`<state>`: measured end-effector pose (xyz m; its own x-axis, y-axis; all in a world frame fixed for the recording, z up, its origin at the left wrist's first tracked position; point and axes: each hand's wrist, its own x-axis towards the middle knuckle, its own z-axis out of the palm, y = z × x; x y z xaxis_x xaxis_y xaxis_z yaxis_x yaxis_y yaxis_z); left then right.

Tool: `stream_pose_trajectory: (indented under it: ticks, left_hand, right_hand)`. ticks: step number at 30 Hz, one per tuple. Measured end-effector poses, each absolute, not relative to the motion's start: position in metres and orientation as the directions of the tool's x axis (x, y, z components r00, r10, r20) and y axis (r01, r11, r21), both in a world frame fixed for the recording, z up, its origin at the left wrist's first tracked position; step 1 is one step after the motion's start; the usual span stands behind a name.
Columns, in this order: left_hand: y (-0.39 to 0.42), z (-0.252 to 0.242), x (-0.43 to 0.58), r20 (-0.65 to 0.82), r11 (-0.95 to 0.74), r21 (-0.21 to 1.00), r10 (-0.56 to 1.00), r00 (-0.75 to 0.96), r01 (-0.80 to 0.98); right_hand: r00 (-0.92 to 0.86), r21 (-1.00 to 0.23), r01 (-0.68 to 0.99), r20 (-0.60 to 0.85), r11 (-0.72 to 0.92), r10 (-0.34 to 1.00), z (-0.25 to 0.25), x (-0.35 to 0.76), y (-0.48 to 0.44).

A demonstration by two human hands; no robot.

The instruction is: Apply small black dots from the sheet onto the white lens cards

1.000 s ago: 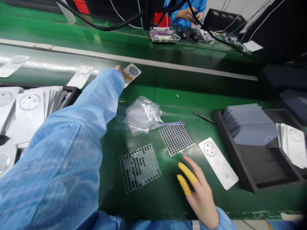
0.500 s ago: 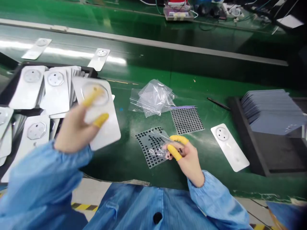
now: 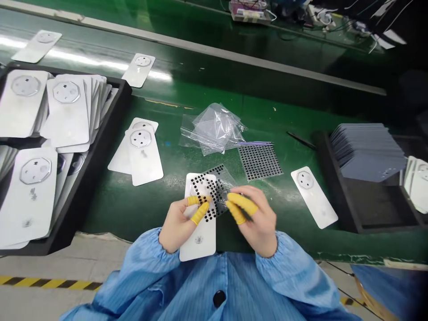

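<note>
Yellow covers sit on the thumb and a finger of each hand. My left hand pinches the left part of a clear sheet of black dots, over a white plate near the table's front edge. Just right of the sheet is my right hand, its covered fingertips pressed together; whether anything small is between them is hidden. A second dotted sheet lies behind my right hand, with a purple strip along its top. Crumpled clear film lies to its left. Two overlapping white plates rest to the left.
At the left, a black tray holds stacks of white plates. Another black tray on the right carries grey plates. A single white plate lies beside it, and a thin black tool behind.
My left hand has come from the left tray area to the centre and taken hold of the dotted sheet. A white plate now lies beneath that sheet. Two plates now show at the left.
</note>
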<state>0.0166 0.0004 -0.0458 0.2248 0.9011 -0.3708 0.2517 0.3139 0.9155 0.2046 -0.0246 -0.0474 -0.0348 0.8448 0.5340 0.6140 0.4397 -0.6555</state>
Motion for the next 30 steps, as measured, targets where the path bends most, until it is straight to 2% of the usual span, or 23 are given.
stream_pose_trajectory:
  ticks: [2, 4, 7, 10, 16, 21, 26, 30]
  left_hand:
    - [-0.002, -0.047, 0.017, -0.337, 0.261, 0.923, 0.903, 0.267, 0.284]
    - [-0.004, -0.048, 0.018, -0.301, 0.201, 0.924, 0.906, 0.297, 0.324]
    - [-0.003, -0.051, 0.017, -0.253, 0.116, 0.916, 0.91, 0.329, 0.385]
    - [-0.001, -0.053, 0.014, -0.218, 0.046, 0.9, 0.908, 0.358, 0.433]
    - [0.007, -0.051, 0.008, -0.171, -0.068, 0.864, 0.892, 0.419, 0.499]
    - [0.01, -0.049, 0.007, -0.132, -0.135, 0.834, 0.893, 0.43, 0.536]
    - [0.015, -0.05, 0.004, -0.128, -0.153, 0.828, 0.886, 0.447, 0.54]
    - [0.018, -0.044, -0.021, -0.166, -0.091, 0.839, 0.896, 0.412, 0.536]
  right_hand:
    - [-0.259, -0.584, 0.567, 0.544, 0.581, 0.798, -0.042, 0.199, -0.017]
    - [-0.397, -0.525, 0.54, 0.53, 0.658, 0.749, -0.042, 0.194, -0.009]
    - [-0.49, -0.439, 0.541, 0.528, 0.717, 0.693, -0.049, 0.189, -0.003]
    - [-0.485, -0.389, 0.543, 0.578, 0.744, 0.656, -0.062, 0.188, -0.003]
    - [-0.438, -0.562, 0.466, 0.525, 0.684, 0.73, -0.076, 0.187, -0.003]
    - [-0.438, -0.542, 0.509, 0.506, 0.669, 0.743, -0.076, 0.183, -0.005]
    - [-0.285, -0.775, 0.435, 0.364, 0.459, 0.886, -0.078, 0.18, 0.0]
    - [-0.183, -0.798, 0.445, 0.364, 0.407, 0.913, -0.077, 0.183, 0.002]
